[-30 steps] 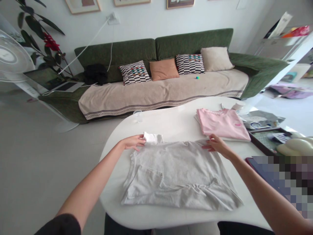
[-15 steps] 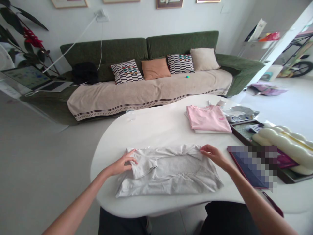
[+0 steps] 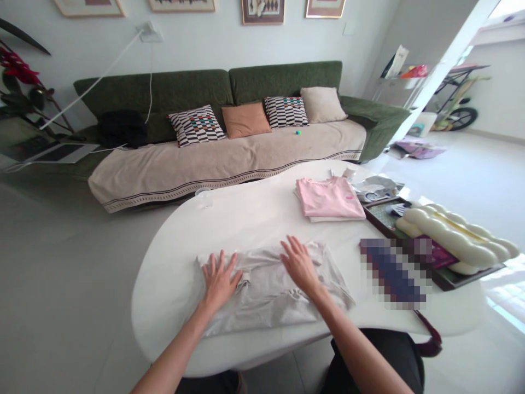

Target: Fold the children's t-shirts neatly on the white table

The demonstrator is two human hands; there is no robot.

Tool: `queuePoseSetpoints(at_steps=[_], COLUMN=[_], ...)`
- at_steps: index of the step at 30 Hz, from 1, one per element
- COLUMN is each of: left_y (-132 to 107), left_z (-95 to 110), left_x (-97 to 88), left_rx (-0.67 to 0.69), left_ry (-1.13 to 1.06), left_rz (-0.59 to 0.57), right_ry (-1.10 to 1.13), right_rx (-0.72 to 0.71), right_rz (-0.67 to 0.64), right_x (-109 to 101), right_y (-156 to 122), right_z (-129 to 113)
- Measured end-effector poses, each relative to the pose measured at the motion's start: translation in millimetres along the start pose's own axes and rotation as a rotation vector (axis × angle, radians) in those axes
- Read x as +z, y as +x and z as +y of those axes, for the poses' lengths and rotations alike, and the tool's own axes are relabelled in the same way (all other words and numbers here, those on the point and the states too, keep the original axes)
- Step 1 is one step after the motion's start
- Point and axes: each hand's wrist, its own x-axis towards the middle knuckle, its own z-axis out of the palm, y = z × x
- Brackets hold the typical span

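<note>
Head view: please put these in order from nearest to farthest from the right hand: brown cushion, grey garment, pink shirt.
1. Grey garment: beneath the right hand.
2. Pink shirt: farther up the table, to the right.
3. Brown cushion: farthest, on the sofa.

Plain black trousers [image 3: 404, 355] show along the bottom of the frame; the slender forearms [image 3: 338, 317] are bare down to the slim fingers [image 3: 221, 264].

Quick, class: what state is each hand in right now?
Left hand: open, fingers spread flat on the grey garment, gripping nothing.
Right hand: open, fingers spread over the garment; whether it presses down cannot be told.
</note>
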Motion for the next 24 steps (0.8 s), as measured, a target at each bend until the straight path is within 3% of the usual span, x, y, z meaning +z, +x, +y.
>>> queuePoseSetpoints(at_steps=[2,4,10,14,18,20,22,24], left_y=[-4,-6,3,45,103,125,138,139], left_z=[5,5,-7,-14,-9,1,18,37], left_x=[9.1,13.4,18.4,19.0,10.5,5.9,5.0,9.6], left_rx=[-0.046,-0.046,0.038,0.164,0.315,0.324,0.225,0.035], left_ry=[0.021,0.031,0.028,0.005,-0.006,0.006,0.004,-0.039], left_rz=[0.008,0.015,-0.041,-0.145,-0.259,-0.234,-0.137,-0.042], right_ry=[-0.066,-0.128,-0.269,-0.302,-0.347,-0.366,-0.368,-0.354], right_rx=[-0.155,-0.167,0.107,0.125,0.167,0.168,0.146,0.093], right_rz=[-0.132,-0.211,-0.203,-0.26,-0.227,-0.17,-0.097,-0.017], right_x=[15,21,-12,-30,-31,-28,-25,-20], right_y=[0,0,-5,-20,-56,-84,-116,-146], right_z=[-18,-13,73,94,83,77,72,69])
